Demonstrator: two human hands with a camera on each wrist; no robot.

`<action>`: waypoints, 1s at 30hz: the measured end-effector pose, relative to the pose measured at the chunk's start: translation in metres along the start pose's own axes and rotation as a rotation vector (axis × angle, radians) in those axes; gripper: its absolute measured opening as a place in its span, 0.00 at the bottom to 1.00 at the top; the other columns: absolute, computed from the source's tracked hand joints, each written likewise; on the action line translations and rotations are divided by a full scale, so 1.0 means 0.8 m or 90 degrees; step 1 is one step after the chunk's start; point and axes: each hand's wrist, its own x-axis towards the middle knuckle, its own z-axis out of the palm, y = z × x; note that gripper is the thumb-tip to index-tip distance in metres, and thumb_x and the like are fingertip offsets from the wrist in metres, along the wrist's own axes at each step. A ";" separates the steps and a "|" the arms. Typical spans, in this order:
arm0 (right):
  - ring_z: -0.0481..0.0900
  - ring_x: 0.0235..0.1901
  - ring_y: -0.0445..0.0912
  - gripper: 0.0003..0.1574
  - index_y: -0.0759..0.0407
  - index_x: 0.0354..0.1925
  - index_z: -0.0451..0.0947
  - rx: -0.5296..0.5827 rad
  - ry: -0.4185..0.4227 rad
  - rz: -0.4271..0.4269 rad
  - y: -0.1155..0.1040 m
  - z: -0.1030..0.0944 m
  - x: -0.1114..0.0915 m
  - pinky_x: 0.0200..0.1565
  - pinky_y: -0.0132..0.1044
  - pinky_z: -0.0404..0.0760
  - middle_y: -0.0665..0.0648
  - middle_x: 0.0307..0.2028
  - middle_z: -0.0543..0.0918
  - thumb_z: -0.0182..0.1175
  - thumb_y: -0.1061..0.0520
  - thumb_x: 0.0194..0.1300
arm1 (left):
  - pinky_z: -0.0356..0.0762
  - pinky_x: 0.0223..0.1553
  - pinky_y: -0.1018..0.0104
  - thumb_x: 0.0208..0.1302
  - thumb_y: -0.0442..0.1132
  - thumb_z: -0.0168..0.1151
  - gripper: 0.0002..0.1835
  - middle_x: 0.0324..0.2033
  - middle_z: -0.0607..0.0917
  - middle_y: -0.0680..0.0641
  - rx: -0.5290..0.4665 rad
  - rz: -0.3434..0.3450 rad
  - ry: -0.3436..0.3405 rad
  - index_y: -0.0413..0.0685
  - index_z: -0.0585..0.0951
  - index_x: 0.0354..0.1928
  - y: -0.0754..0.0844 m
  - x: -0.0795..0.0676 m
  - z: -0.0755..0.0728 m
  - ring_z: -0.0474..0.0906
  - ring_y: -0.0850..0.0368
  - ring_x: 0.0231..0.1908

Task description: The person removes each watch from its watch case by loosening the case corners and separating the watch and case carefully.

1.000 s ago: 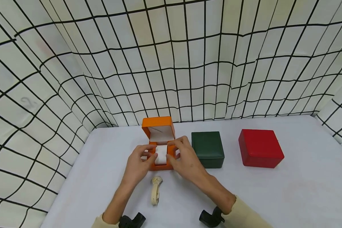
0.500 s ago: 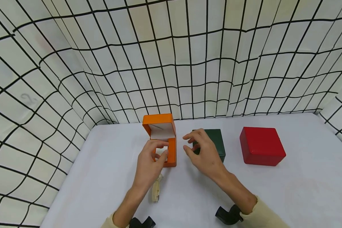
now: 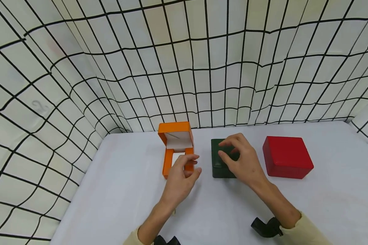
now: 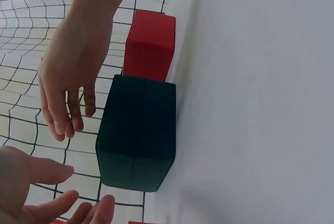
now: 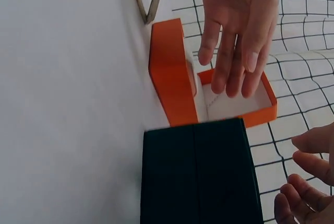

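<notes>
hands (image 3: pixel 181 178) (image 3: pixel 246 161) relaxed, empty, left partly hiding orange box (image 3: pixel 174 127), right partly hiding green box (image 3: pixel 218 165), red box (image 3: pixel 288 156) unobstructed

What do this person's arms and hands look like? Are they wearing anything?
The left hand and right hand are bare, without gloves. The left sleeve and right sleeve are plain pale beige. A black, bent, tube-like piece shows by each cuff: left piece, right piece.
</notes>
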 end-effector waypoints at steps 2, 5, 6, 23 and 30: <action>0.78 0.53 0.49 0.16 0.56 0.49 0.86 -0.008 0.002 0.001 0.007 -0.007 -0.002 0.48 0.49 0.84 0.56 0.53 0.81 0.74 0.63 0.62 | 0.88 0.50 0.67 0.71 0.35 0.66 0.20 0.58 0.82 0.41 -0.011 -0.015 -0.017 0.48 0.79 0.63 0.000 -0.001 0.005 0.85 0.47 0.51; 0.76 0.57 0.51 0.18 0.56 0.50 0.85 -0.018 0.002 0.003 0.018 -0.014 -0.003 0.51 0.52 0.83 0.58 0.55 0.80 0.75 0.61 0.60 | 0.88 0.52 0.65 0.71 0.35 0.66 0.22 0.61 0.81 0.40 -0.025 -0.031 -0.030 0.46 0.78 0.65 -0.001 -0.002 0.011 0.85 0.45 0.54; 0.75 0.58 0.51 0.20 0.56 0.50 0.85 -0.023 0.002 0.005 0.021 -0.016 -0.004 0.52 0.53 0.84 0.58 0.56 0.80 0.76 0.60 0.60 | 0.88 0.52 0.65 0.71 0.35 0.66 0.23 0.62 0.81 0.40 -0.028 -0.033 -0.034 0.45 0.77 0.66 -0.001 -0.002 0.014 0.84 0.44 0.55; 0.61 0.74 0.62 0.46 0.59 0.67 0.71 -0.002 -0.113 0.068 0.059 -0.026 -0.011 0.67 0.67 0.75 0.67 0.77 0.60 0.78 0.49 0.55 | 0.81 0.64 0.48 0.71 0.37 0.66 0.37 0.76 0.67 0.39 -0.081 -0.067 -0.073 0.41 0.62 0.78 -0.010 0.006 0.050 0.73 0.39 0.70; 0.59 0.75 0.66 0.55 0.59 0.73 0.64 0.029 -0.172 0.095 0.071 -0.022 -0.011 0.69 0.68 0.72 0.68 0.80 0.51 0.77 0.46 0.55 | 0.78 0.66 0.46 0.72 0.35 0.65 0.39 0.77 0.65 0.38 -0.093 -0.082 -0.084 0.38 0.59 0.79 -0.013 0.009 0.059 0.70 0.39 0.73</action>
